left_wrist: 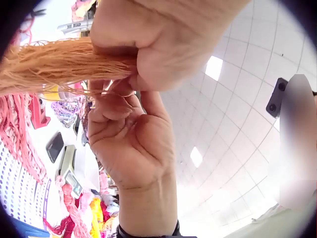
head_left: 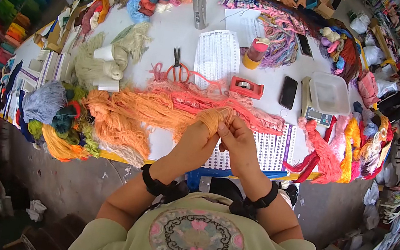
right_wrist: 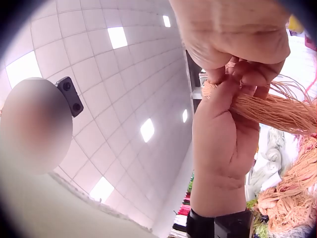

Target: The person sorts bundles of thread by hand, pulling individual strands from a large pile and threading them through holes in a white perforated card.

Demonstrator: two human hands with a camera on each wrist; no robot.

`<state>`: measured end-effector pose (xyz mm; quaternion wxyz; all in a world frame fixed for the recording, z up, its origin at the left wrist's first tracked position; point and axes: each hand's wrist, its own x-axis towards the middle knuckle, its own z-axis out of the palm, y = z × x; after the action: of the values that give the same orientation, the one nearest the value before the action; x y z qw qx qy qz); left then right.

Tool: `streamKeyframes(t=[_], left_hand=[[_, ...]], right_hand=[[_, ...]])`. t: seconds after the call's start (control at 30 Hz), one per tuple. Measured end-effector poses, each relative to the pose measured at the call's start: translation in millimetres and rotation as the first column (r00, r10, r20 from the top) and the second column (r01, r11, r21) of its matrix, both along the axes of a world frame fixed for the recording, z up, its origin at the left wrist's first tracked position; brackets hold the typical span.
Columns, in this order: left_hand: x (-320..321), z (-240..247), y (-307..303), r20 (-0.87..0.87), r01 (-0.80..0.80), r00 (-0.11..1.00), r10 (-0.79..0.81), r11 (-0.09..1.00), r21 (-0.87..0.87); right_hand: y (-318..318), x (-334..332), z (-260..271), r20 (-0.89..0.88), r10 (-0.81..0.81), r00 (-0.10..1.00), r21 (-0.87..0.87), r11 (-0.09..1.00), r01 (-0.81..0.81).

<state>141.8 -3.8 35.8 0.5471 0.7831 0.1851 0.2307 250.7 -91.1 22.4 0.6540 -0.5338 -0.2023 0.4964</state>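
My left hand (head_left: 194,144) grips a bundle of light orange yarn (head_left: 209,119) above the front of the table. In the left wrist view the yarn strands (left_wrist: 54,67) run out of the fist to the left, a few of them loose. My right hand (head_left: 239,144) meets the left, its thumb and fingertips pinching at the bundle's near end. Seen from the right wrist, its fingers are bent close against the left thumb, partly hiding what they pinch. Behind the hands, more orange yarn (head_left: 133,107) and coral-pink yarn (head_left: 198,101) lie across the table.
Black-handled scissors (head_left: 176,64), a red tape dispenser (head_left: 246,87), a phone (head_left: 288,92) and a scale (head_left: 312,98) with a clear tub lie beyond the yarn. A punched white card (head_left: 269,146) sits under the hands. Green and grey skeins (head_left: 45,102) crowd the left.
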Motion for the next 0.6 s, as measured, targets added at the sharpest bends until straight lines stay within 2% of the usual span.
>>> streamKeyframes(t=[0.07, 0.13, 0.17, 0.23, 0.27, 0.37, 0.43, 0.47, 0.53, 0.57, 0.6], left_hand=[[2, -1, 4, -0.064, 0.018, 0.998, -0.022, 0.999, -0.051], [2, -11, 8, 0.038, 0.065, 0.997, -0.065, 0.998, -0.003], [2, -12, 8, 0.036, 0.064, 0.997, -0.064, 0.998, -0.009], [1, -9, 8, -0.008, 0.084, 0.996, -0.086, 0.986, -0.147], [1, -7, 8, -0.008, 0.082, 0.996, -0.084, 0.986, -0.148], [4, -3, 9, -0.013, 0.07, 0.997, -0.072, 0.995, -0.074], [7, -2, 10, 0.069, 0.016, 0.997, -0.038, 0.958, 0.286], [7, -3, 10, 0.07, 0.016, 0.997, -0.038, 0.958, 0.286], [6, -7, 11, 0.052, -0.015, 0.999, -0.008, 0.904, 0.427], [5, -6, 10, 0.054, -0.014, 0.998, -0.01, 0.903, 0.428], [3, -3, 8, 0.055, 0.006, 0.998, -0.021, 0.966, 0.259]], right_hand=[[3, 6, -2, 0.0, 0.018, 1.0, -0.015, 1.0, -0.018], [2, 10, -4, -0.021, 0.019, 1.0, -0.009, 1.0, -0.02], [2, 10, -4, -0.023, 0.02, 1.0, -0.015, 1.0, -0.021], [3, 11, -1, -0.031, 0.008, 0.999, 0.002, 1.0, -0.008], [3, 12, 0, -0.031, 0.009, 0.999, 0.001, 1.0, -0.009], [4, 13, 8, -0.044, 0.012, 0.999, 0.008, 1.0, -0.012], [5, 12, 15, 0.005, -0.011, 1.0, 0.072, 0.997, 0.011], [4, 15, 13, 0.006, -0.012, 1.0, 0.072, 0.997, 0.011], [0, 23, 8, 0.048, 0.075, 0.996, 0.047, 0.996, -0.077], [-1, 22, 9, 0.051, 0.073, 0.996, 0.048, 0.996, -0.075], [-2, 21, 9, 0.05, 0.058, 0.997, 0.056, 0.997, -0.06]])
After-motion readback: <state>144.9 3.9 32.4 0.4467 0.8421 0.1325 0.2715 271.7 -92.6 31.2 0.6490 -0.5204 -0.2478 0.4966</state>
